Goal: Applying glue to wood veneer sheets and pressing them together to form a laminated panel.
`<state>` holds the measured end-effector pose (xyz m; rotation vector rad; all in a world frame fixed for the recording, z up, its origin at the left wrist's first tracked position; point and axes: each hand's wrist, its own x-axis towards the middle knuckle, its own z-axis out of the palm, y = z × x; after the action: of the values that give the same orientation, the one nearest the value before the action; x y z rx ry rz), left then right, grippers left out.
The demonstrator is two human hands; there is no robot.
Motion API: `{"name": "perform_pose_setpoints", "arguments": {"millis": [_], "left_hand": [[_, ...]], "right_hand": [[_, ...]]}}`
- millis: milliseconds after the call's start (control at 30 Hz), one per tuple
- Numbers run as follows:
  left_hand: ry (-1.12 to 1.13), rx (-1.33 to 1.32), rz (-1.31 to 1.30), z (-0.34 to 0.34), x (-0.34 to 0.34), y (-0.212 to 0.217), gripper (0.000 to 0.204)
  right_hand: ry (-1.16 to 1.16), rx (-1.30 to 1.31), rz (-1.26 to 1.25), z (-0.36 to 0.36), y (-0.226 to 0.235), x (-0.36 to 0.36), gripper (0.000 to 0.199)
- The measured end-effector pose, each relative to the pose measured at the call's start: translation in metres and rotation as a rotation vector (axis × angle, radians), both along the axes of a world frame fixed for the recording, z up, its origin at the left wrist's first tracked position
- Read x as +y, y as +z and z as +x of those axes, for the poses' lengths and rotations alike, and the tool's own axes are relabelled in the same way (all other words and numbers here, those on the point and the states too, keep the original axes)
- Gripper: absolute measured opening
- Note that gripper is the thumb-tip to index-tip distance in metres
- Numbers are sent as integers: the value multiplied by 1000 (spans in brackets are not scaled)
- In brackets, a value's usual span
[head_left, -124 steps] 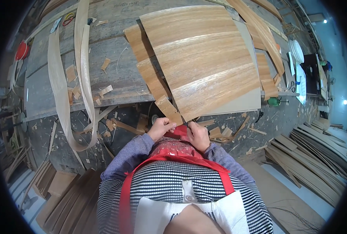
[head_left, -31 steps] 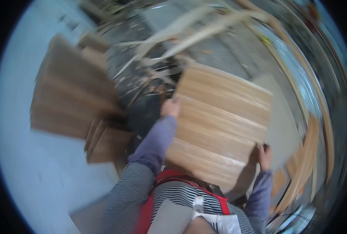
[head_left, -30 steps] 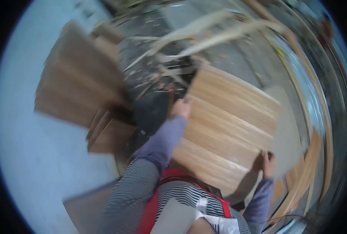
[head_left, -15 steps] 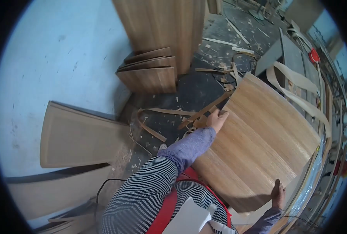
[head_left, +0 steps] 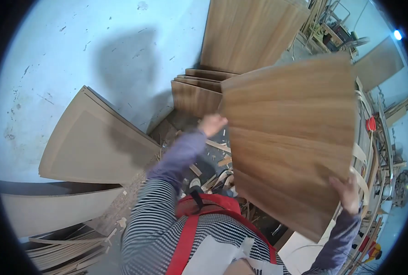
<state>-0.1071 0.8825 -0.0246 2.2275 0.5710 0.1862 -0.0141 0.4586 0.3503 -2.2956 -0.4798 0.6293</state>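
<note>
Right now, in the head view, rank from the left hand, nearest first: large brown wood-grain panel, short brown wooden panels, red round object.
1. Large brown wood-grain panel: its left edge is at the left hand.
2. Short brown wooden panels: ahead, slightly left.
3. Red round object: far right.

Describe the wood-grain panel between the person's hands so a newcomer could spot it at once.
From the pale blue-white wall at left, go right to the tall brown wood-grain sheet standing at top centre. In front, lower right, is the broad, flat brown wood-grain panel. Unlike its neighbours, it has the left hand and right hand at opposite edges.
</note>
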Motion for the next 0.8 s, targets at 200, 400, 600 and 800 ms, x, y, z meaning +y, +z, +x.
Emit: {"name": "perform_pose_setpoints", "arguments": {"millis": [200,400,600,800], "left_hand": [[417,-571,773,-71,240,185,38],[429,-118,1238,-147,373,339,88],[203,-461,1046,-151,411,349,85],[501,320,2193,-145,426,341,97]], "right_hand": [[607,-104,-195,44,-68,203,23],[1020,-372,-473,63,-223,317,35],[1189,-362,-484,106,-411,368,31],[1143,-344,-434,132,-539,434,22]]}}
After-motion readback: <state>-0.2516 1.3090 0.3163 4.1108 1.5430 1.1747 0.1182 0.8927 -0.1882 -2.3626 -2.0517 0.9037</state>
